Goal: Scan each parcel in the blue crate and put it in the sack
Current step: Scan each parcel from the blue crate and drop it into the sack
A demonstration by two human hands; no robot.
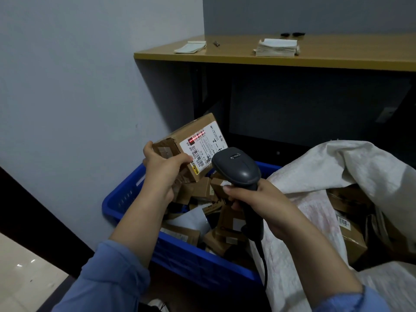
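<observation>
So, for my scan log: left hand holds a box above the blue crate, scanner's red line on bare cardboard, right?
No: the head view shows the red line across a barcode on the white label of the box. The rest holds.

We see crate point(126, 194) left, sack point(315, 167) right against it, parcels point(180, 235) in both, desk point(225, 54) behind, papers point(275, 47) on it.

Dim, bluish indoor light; deep shadow under desk point(236, 55); wide-angle bend at edges; small glare spots on floor point(22, 278), btm-L.
</observation>
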